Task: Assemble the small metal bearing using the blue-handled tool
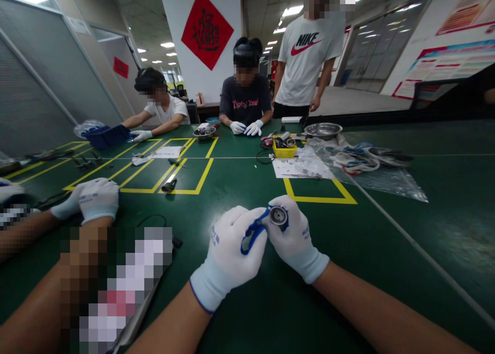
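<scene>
from where i stand, a neighbour's gloved hand (99, 199) rests at the far left, and a small black fitting (169, 185) lies on the green table (216, 176), by the yellow tape. nearer the middle are the wearer's own hands, close together over the table. i'd say the handling goes best if the left fingertips guide only lightly, while the right hand carries the piece by its side, keeping the face clear of glove fabric so the little holes can be seen, and the wrists low and steady.

the left hand (232, 245) has its fingers curled in and the thumb and forefinger brought together, a gap showing between them; their tips meet the right hand's beside the piece. whether they pinch anything, i cannot tell. just right of those tips is the round metal-rimmed piece (278, 215), its face turned up toward the wearer. the right hand (296, 243) is closed around it, grasping it in bent fingers. beyond, further off, stand a yellow bin (284, 150) of parts and a metal bowl (323, 130).
</scene>
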Demonstrator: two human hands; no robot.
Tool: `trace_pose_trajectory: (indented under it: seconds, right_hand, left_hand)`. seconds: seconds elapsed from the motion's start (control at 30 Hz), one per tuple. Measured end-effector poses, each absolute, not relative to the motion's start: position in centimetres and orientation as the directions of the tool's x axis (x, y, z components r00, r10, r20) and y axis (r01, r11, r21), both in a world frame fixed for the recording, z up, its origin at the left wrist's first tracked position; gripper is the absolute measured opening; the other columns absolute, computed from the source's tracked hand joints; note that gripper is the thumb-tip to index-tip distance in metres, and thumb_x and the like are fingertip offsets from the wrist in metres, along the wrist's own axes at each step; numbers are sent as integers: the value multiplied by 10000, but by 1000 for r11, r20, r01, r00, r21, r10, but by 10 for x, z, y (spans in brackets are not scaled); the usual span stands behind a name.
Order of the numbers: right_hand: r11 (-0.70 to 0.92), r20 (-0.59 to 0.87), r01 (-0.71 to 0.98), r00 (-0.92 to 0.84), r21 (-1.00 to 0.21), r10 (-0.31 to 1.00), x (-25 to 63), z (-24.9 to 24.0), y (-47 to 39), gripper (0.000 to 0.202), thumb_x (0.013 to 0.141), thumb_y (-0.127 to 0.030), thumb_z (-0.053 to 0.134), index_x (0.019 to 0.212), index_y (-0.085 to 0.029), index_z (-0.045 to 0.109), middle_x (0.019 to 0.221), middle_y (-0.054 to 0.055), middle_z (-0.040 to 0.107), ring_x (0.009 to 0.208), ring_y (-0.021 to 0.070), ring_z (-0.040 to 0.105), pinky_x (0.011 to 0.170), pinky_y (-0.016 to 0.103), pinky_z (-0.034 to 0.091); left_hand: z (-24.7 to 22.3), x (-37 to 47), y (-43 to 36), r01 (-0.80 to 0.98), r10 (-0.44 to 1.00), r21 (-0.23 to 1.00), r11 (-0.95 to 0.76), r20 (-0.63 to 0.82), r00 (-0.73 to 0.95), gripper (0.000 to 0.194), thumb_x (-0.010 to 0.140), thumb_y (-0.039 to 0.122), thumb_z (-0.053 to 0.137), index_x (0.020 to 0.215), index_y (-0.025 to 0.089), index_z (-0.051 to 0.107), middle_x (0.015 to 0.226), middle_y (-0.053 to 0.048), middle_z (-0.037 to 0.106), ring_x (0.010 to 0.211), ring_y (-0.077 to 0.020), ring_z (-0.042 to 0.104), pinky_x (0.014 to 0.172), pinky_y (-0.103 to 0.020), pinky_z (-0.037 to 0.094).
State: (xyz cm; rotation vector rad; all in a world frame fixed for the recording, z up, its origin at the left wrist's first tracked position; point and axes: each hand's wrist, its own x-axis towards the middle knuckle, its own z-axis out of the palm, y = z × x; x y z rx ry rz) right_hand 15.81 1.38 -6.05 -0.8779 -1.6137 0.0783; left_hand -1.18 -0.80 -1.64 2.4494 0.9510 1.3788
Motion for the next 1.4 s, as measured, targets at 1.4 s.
trace_pose_trajectory:
  seconds: [1.4]
  right_hand:
    - [655, 751, 542, -66, -526, 657, 156, -53, 13, 118, 858, -187, 596, 848, -251, 496, 764, -4, 561, 655, 177, 581, 609, 311, 459]
  left_hand:
    - [-14, -8, -8, 533, 596, 329, -779, 653, 467, 207, 925, 227, 621, 1101, 173, 715, 989, -109, 684, 898, -247, 655, 746, -399, 568]
